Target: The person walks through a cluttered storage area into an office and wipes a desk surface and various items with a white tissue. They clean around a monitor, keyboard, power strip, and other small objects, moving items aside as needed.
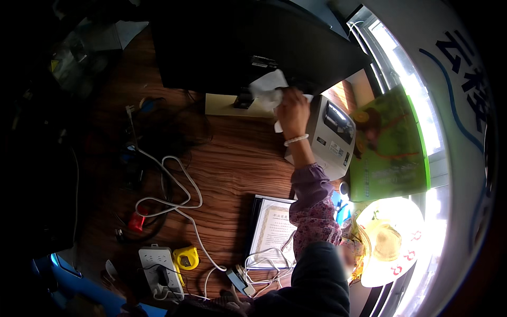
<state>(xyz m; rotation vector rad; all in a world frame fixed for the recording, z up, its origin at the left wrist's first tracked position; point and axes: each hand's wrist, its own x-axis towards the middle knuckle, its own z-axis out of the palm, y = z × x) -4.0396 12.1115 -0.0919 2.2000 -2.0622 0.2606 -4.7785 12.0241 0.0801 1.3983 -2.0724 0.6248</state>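
Observation:
In my right hand [294, 107] is a crumpled white tissue or cloth [269, 88], bunched at the fingertips. It lies over the lower edge of the back of a black monitor [222, 47], just above a pale yellow base or board [222, 106]; whether it touches the monitor I cannot tell. Close to my right wrist stands a grey label printer [328, 138]. My left hand [119, 286] is low at the left, dark and blurred, near a small pale object [111, 269]. Whether it grips that object is unclear.
A white cable [194, 186] loops over the wooden desk [225, 158]. Nearer me are a power strip [152, 257], a yellow tape measure [186, 257], a red object [137, 221] and a framed certificate [271, 233]. At right are a green box [388, 158] and a sun hat [386, 241].

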